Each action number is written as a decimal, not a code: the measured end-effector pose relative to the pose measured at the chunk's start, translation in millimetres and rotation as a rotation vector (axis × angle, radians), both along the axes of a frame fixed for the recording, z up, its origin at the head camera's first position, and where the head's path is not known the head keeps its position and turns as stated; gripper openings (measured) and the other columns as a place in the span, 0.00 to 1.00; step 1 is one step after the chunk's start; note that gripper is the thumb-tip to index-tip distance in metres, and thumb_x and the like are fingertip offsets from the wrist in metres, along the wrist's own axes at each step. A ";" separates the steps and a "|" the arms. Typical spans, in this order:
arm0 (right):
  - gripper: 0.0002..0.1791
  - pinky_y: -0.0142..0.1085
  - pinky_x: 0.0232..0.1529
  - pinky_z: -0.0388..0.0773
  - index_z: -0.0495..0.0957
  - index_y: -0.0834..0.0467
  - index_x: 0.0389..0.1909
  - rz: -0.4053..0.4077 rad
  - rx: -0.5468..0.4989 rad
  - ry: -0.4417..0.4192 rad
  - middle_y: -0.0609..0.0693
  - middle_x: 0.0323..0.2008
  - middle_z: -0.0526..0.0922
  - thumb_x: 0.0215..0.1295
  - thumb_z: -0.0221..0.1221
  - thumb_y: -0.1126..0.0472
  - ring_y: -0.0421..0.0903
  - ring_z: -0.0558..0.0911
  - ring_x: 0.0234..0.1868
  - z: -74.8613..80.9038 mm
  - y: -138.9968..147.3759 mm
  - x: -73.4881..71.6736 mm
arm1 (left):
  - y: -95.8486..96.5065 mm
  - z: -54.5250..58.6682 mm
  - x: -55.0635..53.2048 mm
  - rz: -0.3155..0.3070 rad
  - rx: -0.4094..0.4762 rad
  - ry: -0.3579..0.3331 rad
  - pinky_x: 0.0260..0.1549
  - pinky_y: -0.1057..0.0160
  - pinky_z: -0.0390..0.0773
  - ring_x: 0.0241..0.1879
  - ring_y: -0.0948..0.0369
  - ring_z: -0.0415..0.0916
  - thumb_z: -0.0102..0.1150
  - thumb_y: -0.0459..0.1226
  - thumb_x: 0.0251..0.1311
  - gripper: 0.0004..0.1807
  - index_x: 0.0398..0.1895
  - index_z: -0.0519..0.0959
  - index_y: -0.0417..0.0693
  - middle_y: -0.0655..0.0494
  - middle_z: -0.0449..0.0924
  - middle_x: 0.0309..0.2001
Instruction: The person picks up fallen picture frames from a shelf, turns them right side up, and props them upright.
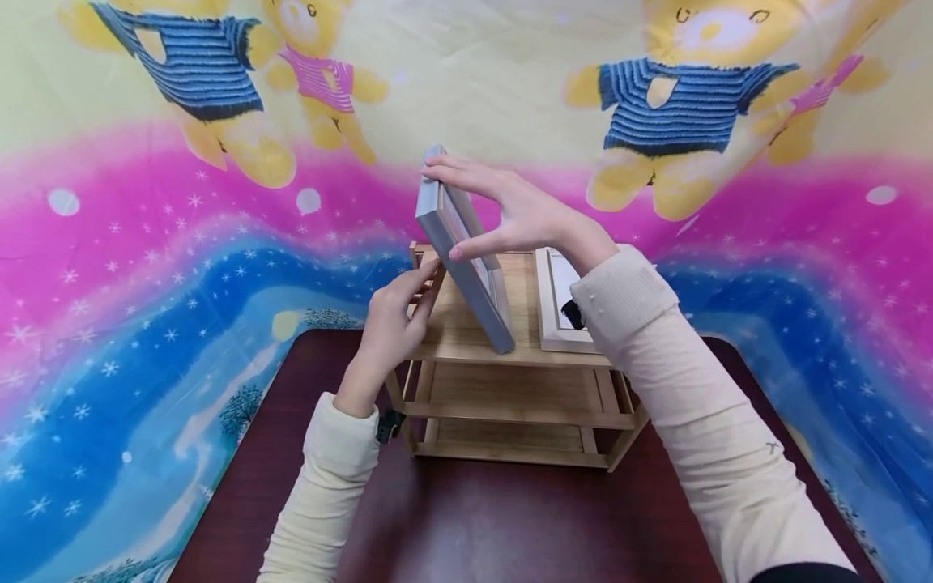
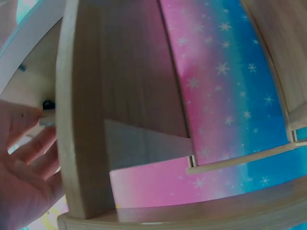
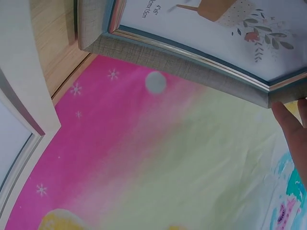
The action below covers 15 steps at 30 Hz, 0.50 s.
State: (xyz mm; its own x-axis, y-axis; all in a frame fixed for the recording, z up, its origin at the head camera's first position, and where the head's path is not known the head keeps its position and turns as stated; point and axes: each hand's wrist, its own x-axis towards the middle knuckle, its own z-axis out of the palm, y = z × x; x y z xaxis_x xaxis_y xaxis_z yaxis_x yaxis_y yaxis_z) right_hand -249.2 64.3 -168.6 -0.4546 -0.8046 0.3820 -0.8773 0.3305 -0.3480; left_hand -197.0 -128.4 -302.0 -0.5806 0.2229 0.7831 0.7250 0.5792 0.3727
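Observation:
A grey picture frame (image 1: 466, 275) stands tilted on the top tier of a wooden shelf rack (image 1: 510, 352). My right hand (image 1: 521, 206) grips it from above, fingers over its top edge and thumb on its front side. In the right wrist view, the grey frame (image 3: 187, 72) shows a printed sheet with a plant drawing, and fingertips at one corner. My left hand (image 1: 394, 316) is behind the frame at the rack's left end. From the left wrist, fingers of the left hand (image 2: 29, 167) reach a small tan piece by the frame's back, partly hidden by a wooden rail; I cannot tell whether they pinch it.
A white picture frame (image 1: 550, 324) lies on the right of the rack's top tier, partly covered by my right forearm. Two lower tiers sit below. The rack stands on a dark reddish table (image 1: 510, 526), before a patterned cloth backdrop (image 1: 474, 81).

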 end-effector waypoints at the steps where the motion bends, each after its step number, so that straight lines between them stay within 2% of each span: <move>1: 0.46 0.42 0.64 0.51 0.56 0.53 0.68 -0.003 0.002 -0.005 0.45 0.69 0.52 0.49 0.66 0.49 0.37 0.47 0.68 0.2 0.4 -0.2 | 1.0 -2.0 0.2 0.028 -0.010 0.041 0.34 0.58 0.79 0.36 0.52 0.79 0.54 0.24 0.56 0.20 0.54 0.74 0.37 0.43 0.79 0.43; 4: 0.46 0.42 0.64 0.52 0.56 0.52 0.68 -0.020 0.002 -0.008 0.44 0.69 0.52 0.48 0.66 0.49 0.38 0.49 0.68 0.6 0.8 -0.2 | 3.4 -6.4 0.1 0.100 -0.020 0.135 0.29 0.57 0.78 0.35 0.52 0.78 0.56 0.25 0.55 0.18 0.51 0.77 0.38 0.43 0.79 0.40; 7: 0.46 0.42 0.64 0.52 0.57 0.52 0.68 -0.041 -0.003 -0.001 0.44 0.69 0.53 0.48 0.67 0.48 0.38 0.49 0.68 -0.5 0.0 -0.3 | 4.4 -8.4 -0.2 0.168 -0.030 0.182 0.23 0.56 0.76 0.32 0.51 0.78 0.57 0.24 0.52 0.19 0.49 0.78 0.40 0.43 0.79 0.38; 10: 0.46 0.42 0.64 0.52 0.57 0.51 0.68 -0.056 -0.014 0.011 0.46 0.69 0.53 0.47 0.67 0.47 0.38 0.49 0.68 -2.5 -1.3 -0.5 | 4.8 -8.6 -0.6 0.224 -0.048 0.190 0.20 0.56 0.74 0.30 0.51 0.77 0.56 0.23 0.51 0.20 0.49 0.79 0.43 0.43 0.79 0.37; 15: 0.46 0.41 0.64 0.51 0.58 0.51 0.68 -0.071 -0.039 0.044 0.48 0.69 0.53 0.47 0.68 0.48 0.39 0.50 0.68 -5.5 -3.2 -0.3 | 5.0 -8.2 -0.1 0.299 -0.100 0.163 0.21 0.53 0.76 0.31 0.51 0.78 0.56 0.25 0.52 0.21 0.50 0.79 0.47 0.44 0.79 0.38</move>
State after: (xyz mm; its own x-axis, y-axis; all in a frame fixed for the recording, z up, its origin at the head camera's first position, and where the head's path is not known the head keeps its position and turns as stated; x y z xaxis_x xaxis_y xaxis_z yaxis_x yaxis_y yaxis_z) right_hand -249.5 61.1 -174.1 -0.4919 -0.7550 0.4336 -0.8670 0.3789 -0.3236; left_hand -197.1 -123.4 -310.2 -0.5010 0.1422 0.8537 0.5629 0.8028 0.1966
